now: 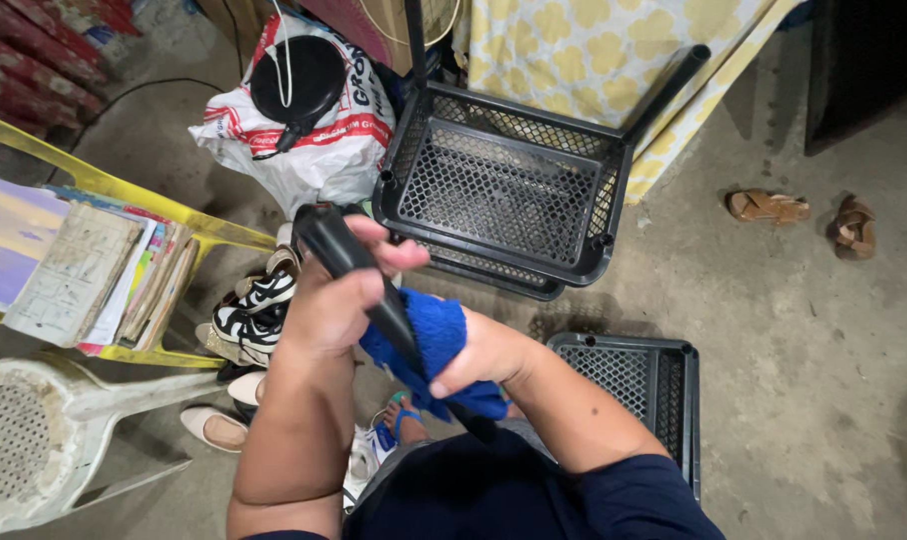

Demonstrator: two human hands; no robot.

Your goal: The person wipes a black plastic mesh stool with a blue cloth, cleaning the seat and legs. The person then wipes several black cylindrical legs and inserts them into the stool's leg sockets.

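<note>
While a yellow-patterned cloth hangs at the top of the view, a black mesh rack lies tilted on the concrete floor below it, one leg pointing up. A second mesh shelf sits just beside the person's right forearm. To the left, a yellow frame carries a stack of books, with a white plastic chair overturned near it. A white sack bears a round black object. Shoes crowd under the arms; two sandals lie well apart to the right.

The left hand is clenched around a black tube, dark, smooth and slanted, held above the shoes in front of the rack. The right hand grips a blue cloth bunched around the tube's lower part.
</note>
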